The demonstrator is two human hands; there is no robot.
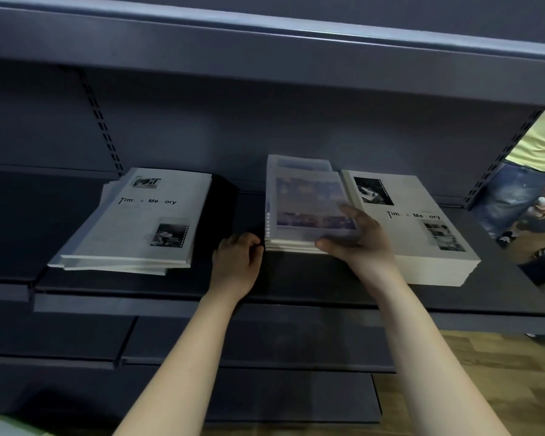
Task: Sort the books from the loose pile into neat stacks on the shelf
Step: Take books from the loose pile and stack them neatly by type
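Book [306,199] flat, long axis front-to-back, binding left | right hand [359,239] grips it | left hand [238,262] curled beside it

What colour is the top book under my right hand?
Top book: blurry blue-purple picture, white border; head view.

Dim, cool, bluish light throughout; the dark shelf [296,278] swallows most of it. A pale sheen runs along the upper shelf edge [265,36] at 12 o'clock, with deep shadow beneath it. The white covers [139,221] at 9 o'clock and the wood floor [472,382] at 4 o'clock are brightest. The top book [309,202] at centre is smeared by blur, as is the right hand [359,243] on it. Straight shelf lines bow toward the frame edges.
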